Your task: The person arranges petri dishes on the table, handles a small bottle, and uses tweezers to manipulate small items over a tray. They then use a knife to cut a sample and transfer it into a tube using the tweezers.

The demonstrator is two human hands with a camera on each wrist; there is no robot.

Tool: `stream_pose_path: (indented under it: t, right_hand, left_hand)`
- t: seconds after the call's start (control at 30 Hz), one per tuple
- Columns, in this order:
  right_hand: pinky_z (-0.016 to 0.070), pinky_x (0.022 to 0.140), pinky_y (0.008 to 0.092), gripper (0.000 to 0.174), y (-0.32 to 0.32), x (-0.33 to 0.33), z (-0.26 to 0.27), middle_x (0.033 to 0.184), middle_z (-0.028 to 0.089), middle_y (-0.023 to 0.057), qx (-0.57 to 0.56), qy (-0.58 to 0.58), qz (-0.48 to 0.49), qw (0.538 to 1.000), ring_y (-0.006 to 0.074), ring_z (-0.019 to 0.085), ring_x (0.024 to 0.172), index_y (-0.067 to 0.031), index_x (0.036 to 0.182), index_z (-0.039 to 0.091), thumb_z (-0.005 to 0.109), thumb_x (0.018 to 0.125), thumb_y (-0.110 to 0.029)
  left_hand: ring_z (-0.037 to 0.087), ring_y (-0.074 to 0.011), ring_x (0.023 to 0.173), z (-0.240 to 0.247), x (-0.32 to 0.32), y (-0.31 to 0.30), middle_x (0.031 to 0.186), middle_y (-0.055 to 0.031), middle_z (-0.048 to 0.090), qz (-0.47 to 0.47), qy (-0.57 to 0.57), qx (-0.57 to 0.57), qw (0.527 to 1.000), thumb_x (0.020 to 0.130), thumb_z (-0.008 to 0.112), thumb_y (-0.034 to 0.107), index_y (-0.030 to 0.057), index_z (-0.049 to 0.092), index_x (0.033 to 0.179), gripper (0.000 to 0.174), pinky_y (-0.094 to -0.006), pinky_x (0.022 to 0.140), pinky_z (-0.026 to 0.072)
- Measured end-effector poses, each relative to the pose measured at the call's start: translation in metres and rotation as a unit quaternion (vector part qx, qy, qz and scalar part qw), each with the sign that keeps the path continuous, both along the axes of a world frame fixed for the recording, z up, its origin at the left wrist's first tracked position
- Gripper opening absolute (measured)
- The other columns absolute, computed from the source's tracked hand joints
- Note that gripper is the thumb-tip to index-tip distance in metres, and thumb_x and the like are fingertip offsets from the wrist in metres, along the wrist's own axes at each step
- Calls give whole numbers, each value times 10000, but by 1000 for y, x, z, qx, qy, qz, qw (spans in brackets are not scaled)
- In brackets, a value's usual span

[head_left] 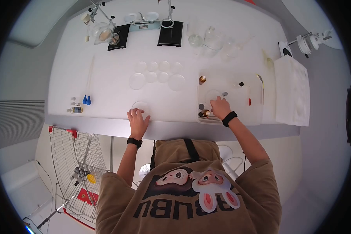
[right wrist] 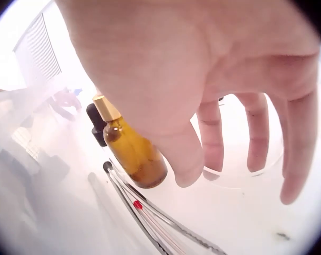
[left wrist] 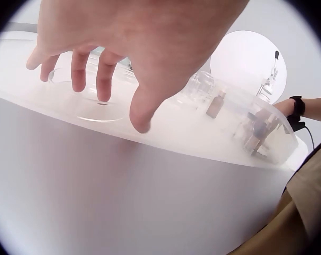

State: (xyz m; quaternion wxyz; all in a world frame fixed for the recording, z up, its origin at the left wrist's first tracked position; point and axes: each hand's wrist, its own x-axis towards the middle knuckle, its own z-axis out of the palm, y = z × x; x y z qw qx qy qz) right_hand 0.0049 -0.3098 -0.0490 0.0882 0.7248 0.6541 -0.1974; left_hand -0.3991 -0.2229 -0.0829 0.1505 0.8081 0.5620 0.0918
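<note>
Near the table's front edge, my left hand (head_left: 139,121) reaches over a clear round glass dish (head_left: 140,104). In the left wrist view its fingers (left wrist: 104,79) point down at the dish, spread apart, with the thumb off to the side. My right hand (head_left: 221,108) is inside a clear plastic bin (head_left: 230,121), its fingers right at the rim of another clear round dish (head_left: 211,93). The right wrist view shows these fingers (right wrist: 257,138) extended downward, the thumb beside an amber bottle (right wrist: 136,154) with a gold collar. Tweezers (right wrist: 150,234) lie below that bottle.
Several clear dishes (head_left: 176,82) stand mid-table. Behind are a balance (head_left: 144,25), iron stands (head_left: 170,35) and glassware (head_left: 212,39). Blue-bulbed droppers (head_left: 86,100) and a small bottle (head_left: 77,110) lie left. A white foam block (head_left: 292,89) borders the right side.
</note>
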Motion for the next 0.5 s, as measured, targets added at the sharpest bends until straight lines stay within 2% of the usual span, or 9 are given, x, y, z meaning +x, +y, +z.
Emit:
stream_pose_path:
  t: [0.07,0.13,0.2,0.4,0.47,0.5]
  right_hand:
    - [561,734,470,147,1,0,-6,1015,602,197,5,-28,18,999,402,634,898,-76,943,675,706,816,-144]
    - [555,734,472,147,2,1,-4,1001,608,192,-1,-26,22,999,398,636,888,-79,949,675,704,821,-144]
    - [548,735,473,146,2,3,1,987,613,187,-7,-24,26,999,394,637,879,-82,955,675,702,826,-145]
    - [534,738,482,157,-11,-5,48,1011,603,187,23,16,-50,998,400,624,884,-93,982,623,684,854,-159]
    - [532,732,484,161,-22,-11,68,989,591,173,54,33,-90,994,390,615,890,-90,965,593,687,860,-168]
    - [528,721,476,157,-27,-18,85,941,571,148,83,35,-101,991,360,606,880,-90,937,586,698,851,-159]
  left_hand:
    - [402,-432,1219,-2,0,3,1258,-194,476,6,-23,3,1000,778,821,199,30,544,1193,527,-524,1036,386]
    - [413,-419,1203,10,7,6,1217,-204,479,17,-80,-26,996,754,821,151,6,550,1151,503,-485,1005,420]
    - [419,-416,1202,21,16,11,1218,-210,478,7,-89,-21,996,749,828,155,-2,539,1164,529,-479,1001,424]
    - [440,-415,1196,24,42,32,1222,-232,469,-11,-121,-15,992,735,850,148,-21,509,1197,599,-471,996,429]
    - [442,-416,1197,22,46,37,1224,-236,467,-12,-128,-16,992,733,853,141,-24,503,1204,610,-470,995,430]
    - [445,-415,1197,21,47,39,1230,-236,465,-9,-133,-19,991,733,856,144,-24,501,1207,616,-464,993,433]
